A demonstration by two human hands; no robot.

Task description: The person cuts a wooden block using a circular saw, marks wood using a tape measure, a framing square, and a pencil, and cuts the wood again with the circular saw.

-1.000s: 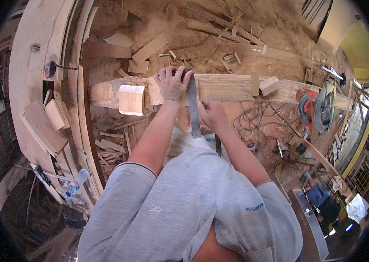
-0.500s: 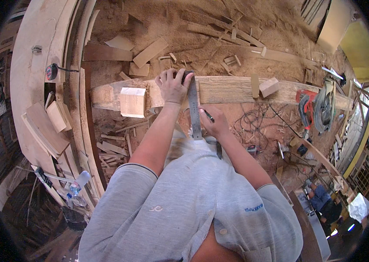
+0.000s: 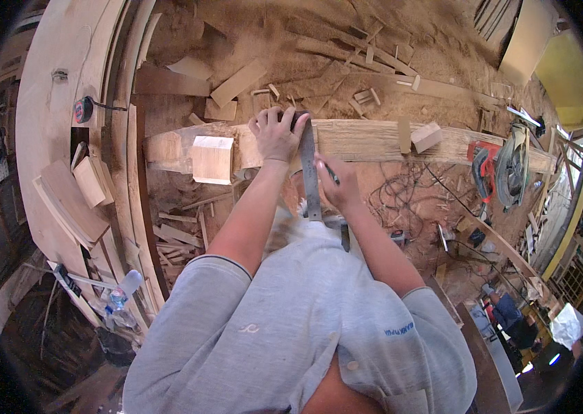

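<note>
My left hand point(image 3: 278, 134) grips the dark stock of a metal square at the top, its fingers over the far edge of a long rough wooden board point(image 3: 360, 141). The steel blade point(image 3: 313, 190) runs across the board toward my body, its end near my shirt. My right hand point(image 3: 338, 184) holds a dark pencil point(image 3: 331, 171) beside the blade's right edge; its point is hard to make out. A pale wooden block point(image 3: 212, 159) sits on the board left of my left hand, and a smaller block point(image 3: 426, 136) lies to the right.
A red saw point(image 3: 498, 169) stands at the board's right end. Plywood sheets point(image 3: 50, 131) with a tape measure point(image 3: 82, 108) and offcuts are at left. Sawdust, scraps and tangled cables point(image 3: 402, 190) cover the floor. A person point(image 3: 509, 317) in dark clothing is at lower right.
My right hand and pencil have shifted slightly along the blade's right side, and the pencil shows more than a second ago. My left hand stays on the square in nearly the same place.
</note>
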